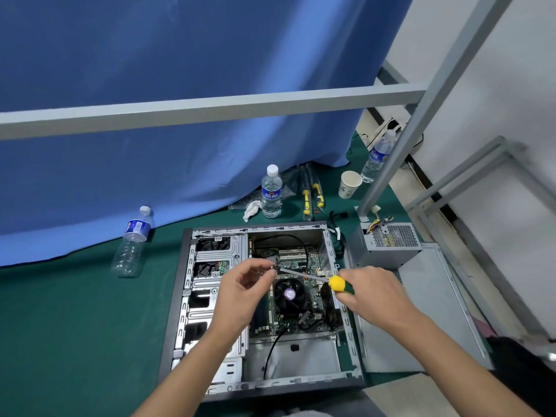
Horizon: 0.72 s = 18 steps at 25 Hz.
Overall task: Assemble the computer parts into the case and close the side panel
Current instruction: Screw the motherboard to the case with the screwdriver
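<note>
Screw-fitting is in hand: left hand [245, 284] pinches a screw [273, 268] onto the screwdriver [319, 278] gripped by right hand [371, 293]; next, probably driving it inside the case [177, 296]

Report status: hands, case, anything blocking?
Right hand grips screwdriver; left hand pinches at its tip. Case open, motherboard in. Power supply and side panel outside, right. Nothing blocking.

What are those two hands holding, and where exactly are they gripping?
The right hand grips a screwdriver by its yellow-green handle. The left hand pinches something small at the screwdriver's tip, probably a screw; too small to tell.
</note>
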Available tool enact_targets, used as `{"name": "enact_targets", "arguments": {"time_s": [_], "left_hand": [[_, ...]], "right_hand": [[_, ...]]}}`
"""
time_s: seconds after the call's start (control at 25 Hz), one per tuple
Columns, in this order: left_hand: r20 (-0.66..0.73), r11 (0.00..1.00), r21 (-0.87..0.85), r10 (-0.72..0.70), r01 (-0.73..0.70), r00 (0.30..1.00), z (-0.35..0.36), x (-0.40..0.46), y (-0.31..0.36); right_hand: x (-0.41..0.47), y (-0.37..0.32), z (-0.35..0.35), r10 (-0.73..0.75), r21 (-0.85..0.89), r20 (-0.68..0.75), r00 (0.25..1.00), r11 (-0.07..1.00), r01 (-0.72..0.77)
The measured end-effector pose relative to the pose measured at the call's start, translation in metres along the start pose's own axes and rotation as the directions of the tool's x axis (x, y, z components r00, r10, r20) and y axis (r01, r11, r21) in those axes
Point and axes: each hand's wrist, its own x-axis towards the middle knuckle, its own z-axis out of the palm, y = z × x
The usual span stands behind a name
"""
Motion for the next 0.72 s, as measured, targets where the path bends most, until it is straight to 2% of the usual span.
{"name": "enact_targets", "arguments": {"time_s": [0.16,0.28,0.36,0.52,0.6,0.72], "left_hand": [[-0.007,0.999,0.042,0.018,-0.018,1.0,-0.003,-0.001,0.0],[0.015,0.966,0.215,0.147,-0.147,0.989,-0.007,-0.003,0.002],[0.094,0.878,0.388,0.264,-0.28,0.96,-0.012,-0.003,0.006],[0.281,0.577,0.669,0.389,-0.469,0.878,-0.018,-0.003,0.01],[0.298,0.521,0.73,0.342,-0.444,0.891,-0.017,-0.007,0.007],[0.239,0.572,0.748,0.241,-0.337,0.941,-0.018,-0.009,-0.003]], "right_hand": [[-0.001,-0.001,-0.001,-0.006,-0.05,0.015,1.0,0.999,0.007],[-0.001,-0.001,-0.004,-0.01,-0.098,0.031,0.999,0.995,0.013],[0.0,-0.002,-0.009,-0.022,-0.134,0.046,0.999,0.991,0.028],[0.001,-0.005,-0.015,-0.073,-0.157,0.076,0.994,0.984,0.084],[0.001,-0.005,-0.019,-0.111,-0.098,0.117,0.987,0.988,0.123],[0.002,-0.004,-0.03,-0.14,0.101,0.273,0.952,0.988,0.116]]}}
